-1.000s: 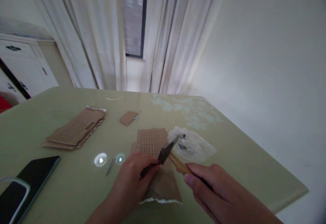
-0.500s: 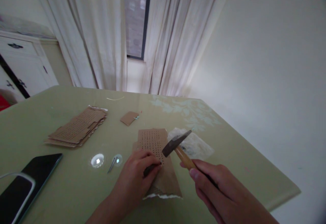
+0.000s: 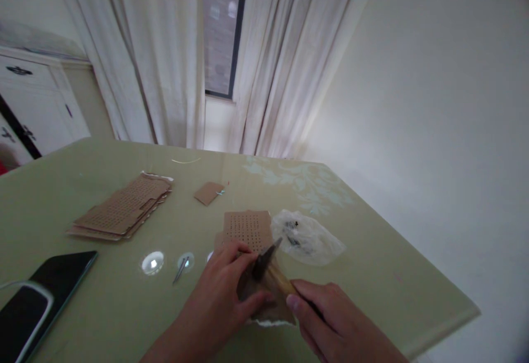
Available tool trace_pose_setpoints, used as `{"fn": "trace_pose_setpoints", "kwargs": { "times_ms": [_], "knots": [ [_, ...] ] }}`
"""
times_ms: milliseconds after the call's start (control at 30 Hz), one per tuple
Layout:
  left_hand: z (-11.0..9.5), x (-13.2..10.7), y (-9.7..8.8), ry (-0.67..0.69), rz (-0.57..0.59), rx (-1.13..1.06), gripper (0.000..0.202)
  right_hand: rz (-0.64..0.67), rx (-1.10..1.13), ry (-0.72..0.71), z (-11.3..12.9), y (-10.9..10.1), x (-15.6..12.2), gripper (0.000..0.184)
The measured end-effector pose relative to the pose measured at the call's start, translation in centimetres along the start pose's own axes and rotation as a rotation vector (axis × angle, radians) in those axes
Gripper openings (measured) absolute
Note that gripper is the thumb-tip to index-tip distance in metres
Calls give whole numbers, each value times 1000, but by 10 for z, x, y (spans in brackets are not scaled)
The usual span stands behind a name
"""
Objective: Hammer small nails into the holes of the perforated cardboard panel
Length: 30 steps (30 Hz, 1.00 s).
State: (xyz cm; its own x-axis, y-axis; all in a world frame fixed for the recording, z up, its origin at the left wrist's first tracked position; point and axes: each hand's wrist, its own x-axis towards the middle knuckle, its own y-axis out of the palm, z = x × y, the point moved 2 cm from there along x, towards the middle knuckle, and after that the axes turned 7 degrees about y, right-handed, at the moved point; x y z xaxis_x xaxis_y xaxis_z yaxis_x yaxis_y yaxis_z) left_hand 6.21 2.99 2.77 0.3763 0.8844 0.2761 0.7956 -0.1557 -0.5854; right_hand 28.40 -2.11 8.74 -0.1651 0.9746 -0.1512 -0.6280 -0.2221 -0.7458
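Observation:
My right hand [image 3: 326, 313] is wrapped round the wooden handle of a hammer [image 3: 264, 264]. The hammer's dark head is down at the cardboard, between the thumb and index finger of my left hand [image 3: 225, 283]. That left hand rests on the perforated cardboard piece [image 3: 247, 226], its thumb and index finger apart. Rows of small holes cover the far part of this cardboard, and its near edge is torn and whitish. What lies under the hammer head is hidden. A clear plastic bag [image 3: 314, 244] with small dark items lies just right of the cardboard.
A stack of perforated cardboard [image 3: 124, 206] lies on the left of the table. Two nails [image 3: 181, 269] rest near a round clear disc. A small cardboard scrap [image 3: 208, 193] lies farther back. At the left edge is a dark tablet [image 3: 53, 283] with a white cable across it.
The hammer has come down and left onto the cardboard. My left thumb and index finger, pinched together before, have spread apart. The view has shifted slightly.

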Motion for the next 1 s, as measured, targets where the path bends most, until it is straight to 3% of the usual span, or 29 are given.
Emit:
{"fn": "trace_pose_setpoints", "kwargs": {
  "times_ms": [167, 367, 500, 600, 667, 700, 833, 1000],
  "knots": [
    [0, -1, -1, 22, -7, 34, 39, -63, 13, 25, 3, -1, -3, 48],
    [3, -4, -3, 27, -20, 68, 37, 10, 75, 23, 8, -4, 3, 48],
    [8, -6, -15, 21, -43, 63, 45, 100, 469, 145, 3, -10, 34, 54],
    [23, -5, -44, -26, -168, 86, 30, 79, 809, 75, -7, -9, 76, 53],
    [41, -6, -67, -140, -233, 226, 34, 109, 966, 33, -16, -2, 102, 59],
    [52, -8, -77, -222, -214, 323, 35, 114, 1026, 26, -21, 2, 112, 60],
    [98, -17, -90, -522, 116, 570, 31, 130, 1163, 63, -45, 23, 132, 60],
    [123, -23, -78, -592, 288, 574, 26, 170, 1197, 118, -62, 34, 131, 69]
  ]
}}
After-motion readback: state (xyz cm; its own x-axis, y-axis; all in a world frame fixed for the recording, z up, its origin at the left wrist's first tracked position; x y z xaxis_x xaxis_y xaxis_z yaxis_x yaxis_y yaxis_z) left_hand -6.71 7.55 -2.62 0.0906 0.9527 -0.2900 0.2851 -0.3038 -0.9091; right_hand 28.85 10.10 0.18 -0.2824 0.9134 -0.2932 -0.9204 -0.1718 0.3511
